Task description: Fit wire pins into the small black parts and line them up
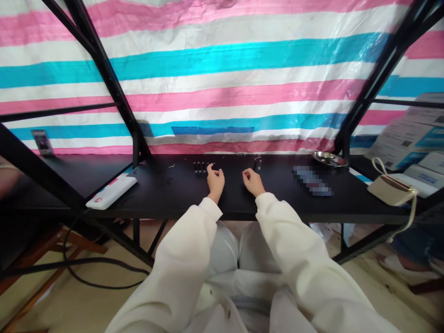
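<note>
My left hand rests over the black table, its index finger stretched forward and its thumb apart. The index fingertip is at the right end of a row of several small dark cylinders with pale ends; whether it touches one I cannot tell. A short gap to the right, my right hand is closed, thumb and fingers pressed together. Anything between those fingertips is too small to make out. Just beyond it stand another small dark piece and a grey one.
Tiny silvery bits lie along the back edge. A white power bank-like case sits left; a blurred phone-shaped object, a shiny metal dish and a beige pouch are right. Black frame bars flank a striped sheet.
</note>
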A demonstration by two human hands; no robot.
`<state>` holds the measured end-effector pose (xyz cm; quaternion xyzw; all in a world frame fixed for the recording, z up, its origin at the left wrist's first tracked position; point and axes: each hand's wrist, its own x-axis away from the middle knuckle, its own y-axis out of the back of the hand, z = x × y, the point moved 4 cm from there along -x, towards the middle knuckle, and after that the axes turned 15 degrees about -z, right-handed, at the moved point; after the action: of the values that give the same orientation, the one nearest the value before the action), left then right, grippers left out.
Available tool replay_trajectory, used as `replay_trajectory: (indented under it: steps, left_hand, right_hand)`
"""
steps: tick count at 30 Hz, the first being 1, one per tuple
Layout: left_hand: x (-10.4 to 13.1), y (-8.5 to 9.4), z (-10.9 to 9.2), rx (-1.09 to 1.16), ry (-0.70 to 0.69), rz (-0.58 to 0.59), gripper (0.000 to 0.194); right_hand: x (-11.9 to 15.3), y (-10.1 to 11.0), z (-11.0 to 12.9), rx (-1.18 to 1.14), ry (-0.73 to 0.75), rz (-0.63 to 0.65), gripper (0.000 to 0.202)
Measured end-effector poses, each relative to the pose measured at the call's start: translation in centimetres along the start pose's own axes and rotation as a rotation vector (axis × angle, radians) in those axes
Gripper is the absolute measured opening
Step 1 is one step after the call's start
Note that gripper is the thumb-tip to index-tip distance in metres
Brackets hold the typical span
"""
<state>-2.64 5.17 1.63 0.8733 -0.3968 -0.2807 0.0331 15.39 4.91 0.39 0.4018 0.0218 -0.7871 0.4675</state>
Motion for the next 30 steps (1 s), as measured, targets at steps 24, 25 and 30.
replay_trajectory:
  steps: [24, 25, 30]
  left_hand:
    - [-3.9, -0.3, -0.6, -0.279, -0.273, 0.216, 0.011]
    - [-3.6, -0.5, -0.5, -0.168, -0.204, 0.224, 0.009]
    - [-1.1, -1.2, -0.4, 0.325, -0.008, 0.312, 0.010]
  right_hand:
    - [0.0, -0.6, 0.0, -0.124, -0.048, 0.019, 0.014]
    - [0.0, -0.6, -0.1, -0.159, -0.077, 0.011, 0.014]
    - [-0.1, -0.9, -0.1, -0.374, -0.262, 0.061, 0.030]
